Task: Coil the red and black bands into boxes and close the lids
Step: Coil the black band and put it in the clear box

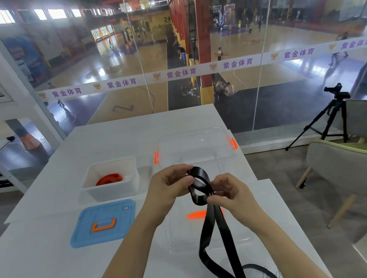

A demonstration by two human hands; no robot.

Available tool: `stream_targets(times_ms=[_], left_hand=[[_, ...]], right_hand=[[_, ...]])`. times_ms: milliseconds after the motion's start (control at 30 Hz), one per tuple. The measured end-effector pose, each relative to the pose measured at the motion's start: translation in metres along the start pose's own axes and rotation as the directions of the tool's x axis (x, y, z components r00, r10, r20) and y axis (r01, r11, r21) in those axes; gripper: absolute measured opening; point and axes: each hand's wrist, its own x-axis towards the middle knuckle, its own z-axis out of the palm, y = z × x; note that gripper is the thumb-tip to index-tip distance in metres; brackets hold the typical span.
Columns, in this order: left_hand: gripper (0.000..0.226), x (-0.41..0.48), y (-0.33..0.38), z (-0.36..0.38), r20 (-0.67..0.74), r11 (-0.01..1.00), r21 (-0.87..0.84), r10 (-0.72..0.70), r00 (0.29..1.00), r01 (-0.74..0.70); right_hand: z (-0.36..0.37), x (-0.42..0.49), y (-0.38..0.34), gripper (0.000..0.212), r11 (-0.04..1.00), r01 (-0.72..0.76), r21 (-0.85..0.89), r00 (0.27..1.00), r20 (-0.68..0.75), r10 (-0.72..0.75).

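**Black band coiling: both grips closed on the strap**

Holding the black band (pixel 198 198) up over the white worktop (pixel 55 267) with both hands, one small loop standing formed at its upper end. Pinching the far-left side of that loop in the left grip (pixel 171 183), thumb and fingertips curled round the strap. Pinching the near-right side in the right grip (pixel 227 193), fingers curled, just where the strap is crossing itself. Bracketing the loop closely from either side, both grips touching it, nearly meeting across it.

Letting the rest of the band trail down from under the right grip as two strands, running toward the near edge of the worktop. Passing those strands in front of a clear lid (pixel 184 237) with an orange handle (pixel 195 215); not telling from this view whether strap and lid are touching.

Noting the red band (pixel 109 178) lying coiled inside the open white box (pixel 111 192), left of the grips and well apart from them. Noting a blue lid (pixel 85 232) lying flat on the worktop just on the near side of the white box. Noting a clear box (pixel 195 135) with orange latches (pixel 233 143) standing open just beyond the grips.

Noting a tripod (pixel 333 119) and a chair (pixel 352 165) on the floor to the right.
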Motion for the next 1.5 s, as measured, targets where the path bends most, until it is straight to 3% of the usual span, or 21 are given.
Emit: stream_targets(times_ms=[200,633,767,900,1167,1300,1400,1500], left_hand=[[0.029,-0.001,0.005,0.006,-0.034,1.0,-0.023,-0.006,0.999,0.005],[0.021,-0.005,-0.002,0.021,-0.154,0.922,-0.384,-0.004,0.988,-0.056],[0.03,-0.006,-0.006,0.021,-0.149,0.874,-0.482,-0.023,0.989,-0.053],[0.03,-0.008,-0.012,0.015,-0.148,0.879,-0.477,-0.046,0.988,-0.031],[0.017,-0.018,-0.023,0.005,0.024,0.97,-0.228,-0.076,0.997,0.08],[0.015,-0.015,-0.013,-0.012,0.1,0.995,0.092,-0.033,0.994,0.024],[0.026,-0.012,0.004,-0.016,0.075,0.941,0.335,0.025,0.997,-0.049],[0.034,-0.011,0.019,-0.009,0.186,0.803,0.585,0.007,0.983,-0.116]], right_hand=[[-0.001,-0.002,-0.004,0.032,0.999,0.009,0.053,0.996,-0.091,-0.004],[0.018,-0.012,0.002,0.037,0.991,-0.016,0.13,0.992,-0.123,0.032],[0.024,-0.013,-0.001,0.034,0.985,0.007,0.174,0.978,-0.207,0.03],[0.018,-0.01,-0.004,0.028,0.965,0.053,0.258,0.955,-0.296,0.026],[0.0,-0.004,-0.01,0.02,0.955,0.137,0.265,0.927,-0.374,-0.029],[-0.006,-0.009,-0.015,0.028,0.983,0.126,0.138,0.953,-0.291,-0.081],[-0.009,-0.013,-0.017,0.035,0.992,0.118,0.043,0.979,-0.174,-0.109],[-0.012,-0.014,-0.019,0.023,0.987,0.14,-0.078,0.985,-0.092,-0.146]])
